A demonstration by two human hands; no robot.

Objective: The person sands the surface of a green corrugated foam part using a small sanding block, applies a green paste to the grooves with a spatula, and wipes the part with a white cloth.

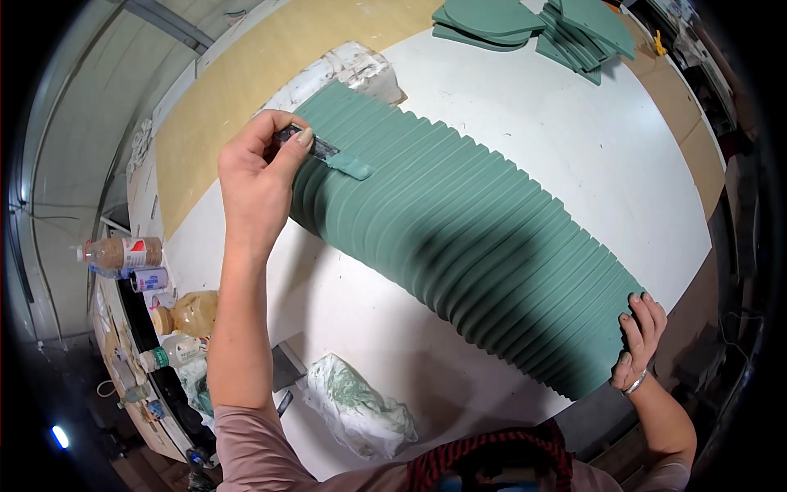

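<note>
A long row of green, curved-edged boards [459, 246] stands packed together across the white table, running from upper left to lower right. At its far left end, my left hand [258, 164] pinches the dark handle of a small flat tool [348, 166]. Wet-looking green colour covers its tip, which lies over the boards' edges; I cannot tell whether it is a brush or a scraper. My right hand [643, 332], with a band at the wrist, rests its bent fingers against the last board at the near right end, steadying no separate object.
Behind the row's left end lies a white, stained block [361, 74]. More green pieces [533, 33] are piled at the far side. Several bottles [127, 252] line the left edge. A crumpled, green-smeared plastic bag [358, 406] lies near me on the white table [328, 287].
</note>
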